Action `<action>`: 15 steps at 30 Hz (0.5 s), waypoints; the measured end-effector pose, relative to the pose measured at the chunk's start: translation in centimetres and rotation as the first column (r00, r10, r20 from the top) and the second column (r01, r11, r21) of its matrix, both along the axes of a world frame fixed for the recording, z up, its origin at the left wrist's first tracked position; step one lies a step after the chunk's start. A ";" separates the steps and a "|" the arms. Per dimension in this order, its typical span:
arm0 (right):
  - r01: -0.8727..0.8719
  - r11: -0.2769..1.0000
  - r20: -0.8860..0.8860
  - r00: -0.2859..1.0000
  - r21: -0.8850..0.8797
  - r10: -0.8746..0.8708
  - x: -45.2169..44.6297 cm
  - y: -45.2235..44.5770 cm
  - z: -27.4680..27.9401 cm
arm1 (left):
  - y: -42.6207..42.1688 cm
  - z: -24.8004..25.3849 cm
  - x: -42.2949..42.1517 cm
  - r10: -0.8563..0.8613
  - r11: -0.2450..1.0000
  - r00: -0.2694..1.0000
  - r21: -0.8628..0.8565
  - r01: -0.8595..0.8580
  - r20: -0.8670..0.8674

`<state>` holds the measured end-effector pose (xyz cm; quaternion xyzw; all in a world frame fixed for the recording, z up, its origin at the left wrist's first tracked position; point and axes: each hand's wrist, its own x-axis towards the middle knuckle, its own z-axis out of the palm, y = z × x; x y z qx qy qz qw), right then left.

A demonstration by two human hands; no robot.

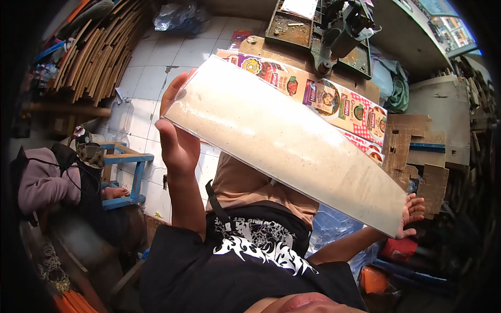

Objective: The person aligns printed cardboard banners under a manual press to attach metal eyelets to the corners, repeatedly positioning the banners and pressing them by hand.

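Observation:
A long pale board (292,141) with a glossy surface slants across the middle of the view, from upper left to lower right. My left hand (180,146) grips its left end, thumb on the near side and fingers round the far edge. At the right end, my right hand (409,216) supports the board against its palm, with its fingers stretched outward. Beyond the board, printed sheets (334,101) with food pictures lie on a wooden surface (269,51), partly covered by the board.
A dark metal machine (342,44) with trays (289,31) stands at the top. Stacked brown sheets (96,57) are at upper left. A blue-framed stool (136,180) stands near another person (44,180) at left. Cut cardboard (409,143) lies at right, an orange object (373,280) at lower right.

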<state>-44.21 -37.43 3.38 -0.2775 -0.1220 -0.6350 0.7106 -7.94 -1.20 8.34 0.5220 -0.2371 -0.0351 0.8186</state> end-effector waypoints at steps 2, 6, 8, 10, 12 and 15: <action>0.117 0.946 0.124 0.979 0.301 -0.161 0.2 0.3 -0.1 | -0.5 -0.4 -0.4 -0.071 0.996 0.982 -0.067 0.060 -0.177; -0.029 0.980 0.121 0.993 0.199 0.005 -1.8 0.3 -3.1 | -1.3 -1.7 0.4 -0.097 0.993 0.917 -0.100 0.063 -0.387; -0.101 0.982 -0.012 0.995 0.158 0.104 -4.2 -0.2 -4.3 | -1.7 -2.5 0.5 -0.057 0.995 0.909 -0.101 0.017 -0.412; -0.232 0.966 -0.358 0.898 0.112 0.258 -5.1 -0.5 -3.3 | -2.2 -2.9 1.3 -0.192 0.976 0.872 -0.178 0.123 -0.450; -0.203 0.968 -0.613 0.750 0.145 0.249 -5.6 -1.4 -2.1 | -3.3 -3.0 1.7 -0.229 0.971 0.853 -0.178 0.163 -0.469; -0.108 0.991 -0.931 0.347 0.079 0.112 -2.9 -2.1 1.9 | -5.1 -3.2 2.2 -0.322 0.947 0.797 -0.169 0.274 -0.511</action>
